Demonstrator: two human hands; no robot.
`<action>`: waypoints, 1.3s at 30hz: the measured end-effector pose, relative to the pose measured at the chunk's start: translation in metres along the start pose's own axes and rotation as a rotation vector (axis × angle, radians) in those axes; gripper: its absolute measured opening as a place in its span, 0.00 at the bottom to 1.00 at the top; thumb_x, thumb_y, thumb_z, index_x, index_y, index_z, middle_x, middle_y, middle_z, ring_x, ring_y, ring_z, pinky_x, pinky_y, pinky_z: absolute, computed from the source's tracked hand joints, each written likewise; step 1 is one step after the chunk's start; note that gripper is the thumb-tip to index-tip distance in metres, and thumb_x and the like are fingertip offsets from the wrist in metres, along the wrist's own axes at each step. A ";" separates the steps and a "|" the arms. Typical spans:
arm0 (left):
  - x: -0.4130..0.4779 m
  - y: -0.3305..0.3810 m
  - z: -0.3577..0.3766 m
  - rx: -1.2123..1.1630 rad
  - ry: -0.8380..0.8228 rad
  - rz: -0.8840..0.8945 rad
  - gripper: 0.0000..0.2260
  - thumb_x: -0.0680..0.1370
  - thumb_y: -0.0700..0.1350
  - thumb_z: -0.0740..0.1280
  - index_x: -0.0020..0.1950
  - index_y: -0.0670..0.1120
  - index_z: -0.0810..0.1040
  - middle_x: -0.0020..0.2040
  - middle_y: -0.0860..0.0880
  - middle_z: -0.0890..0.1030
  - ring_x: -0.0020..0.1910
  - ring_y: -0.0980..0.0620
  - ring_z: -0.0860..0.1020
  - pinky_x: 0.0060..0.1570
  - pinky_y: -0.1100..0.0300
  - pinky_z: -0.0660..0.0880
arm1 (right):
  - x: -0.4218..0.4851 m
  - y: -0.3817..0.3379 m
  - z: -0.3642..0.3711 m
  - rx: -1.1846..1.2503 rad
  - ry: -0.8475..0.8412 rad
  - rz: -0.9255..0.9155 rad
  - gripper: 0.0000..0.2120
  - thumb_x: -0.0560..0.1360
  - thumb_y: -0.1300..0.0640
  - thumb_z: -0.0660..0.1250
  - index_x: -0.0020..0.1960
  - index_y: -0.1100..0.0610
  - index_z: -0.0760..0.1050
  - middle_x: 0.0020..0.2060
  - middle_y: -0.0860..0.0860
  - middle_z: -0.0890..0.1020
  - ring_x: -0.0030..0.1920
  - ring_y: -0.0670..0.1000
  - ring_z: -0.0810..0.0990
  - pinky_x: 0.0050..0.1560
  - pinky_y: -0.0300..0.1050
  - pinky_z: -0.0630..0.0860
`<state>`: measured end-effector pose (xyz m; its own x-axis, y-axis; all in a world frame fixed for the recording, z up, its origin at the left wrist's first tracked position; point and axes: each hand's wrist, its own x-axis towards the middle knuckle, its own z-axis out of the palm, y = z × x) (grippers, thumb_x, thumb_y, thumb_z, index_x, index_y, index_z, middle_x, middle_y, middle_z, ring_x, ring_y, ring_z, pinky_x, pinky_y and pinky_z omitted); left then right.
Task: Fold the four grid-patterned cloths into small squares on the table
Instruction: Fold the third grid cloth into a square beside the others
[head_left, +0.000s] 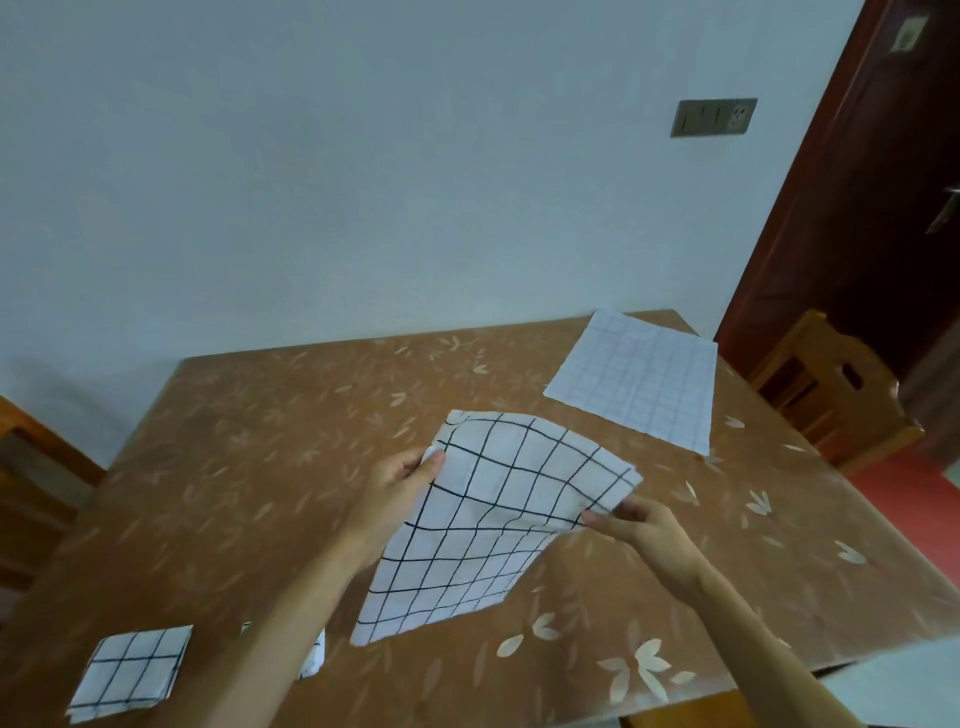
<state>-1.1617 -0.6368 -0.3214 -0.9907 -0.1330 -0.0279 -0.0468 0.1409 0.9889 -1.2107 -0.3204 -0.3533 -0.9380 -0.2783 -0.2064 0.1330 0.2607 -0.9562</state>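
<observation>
A white cloth with a dark grid hangs folded over above the middle of the brown table. My left hand pinches its left edge, thumb on top. My right hand pinches its right corner. The cloth's lower end droops toward the table. A folded grid square lies at the near left. Another folded cloth peeks out from under my left forearm, mostly hidden. A pale grid cloth lies flat and spread out at the far right corner.
The table carries a leaf-patterned cover and stands against a white wall. A wooden chair stands at the right side, another chair at the left. A dark wooden door is at the far right.
</observation>
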 end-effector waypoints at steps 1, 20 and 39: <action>0.002 0.002 -0.004 -0.061 -0.009 -0.025 0.09 0.81 0.53 0.66 0.47 0.51 0.80 0.45 0.56 0.79 0.45 0.62 0.76 0.55 0.66 0.66 | 0.002 0.001 0.003 0.034 -0.007 -0.003 0.23 0.64 0.43 0.81 0.49 0.59 0.81 0.39 0.53 0.82 0.41 0.53 0.81 0.52 0.54 0.76; -0.010 -0.028 -0.033 -0.184 -0.124 -0.436 0.17 0.79 0.49 0.70 0.67 0.46 0.75 0.58 0.45 0.85 0.57 0.44 0.84 0.60 0.45 0.78 | 0.012 -0.013 0.045 0.188 -0.088 0.036 0.11 0.78 0.55 0.70 0.58 0.58 0.82 0.51 0.55 0.87 0.52 0.57 0.86 0.57 0.58 0.81; -0.017 -0.050 -0.018 -0.142 0.020 -0.499 0.11 0.81 0.48 0.67 0.62 0.47 0.79 0.55 0.45 0.85 0.51 0.45 0.85 0.47 0.53 0.81 | 0.008 -0.001 0.038 0.085 0.063 0.084 0.22 0.74 0.48 0.74 0.66 0.48 0.72 0.49 0.54 0.86 0.46 0.52 0.87 0.51 0.51 0.84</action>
<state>-1.1400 -0.6589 -0.3677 -0.8498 -0.1689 -0.4994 -0.4934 -0.0786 0.8662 -1.2060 -0.3576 -0.3614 -0.9402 -0.1997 -0.2758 0.2362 0.2009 -0.9507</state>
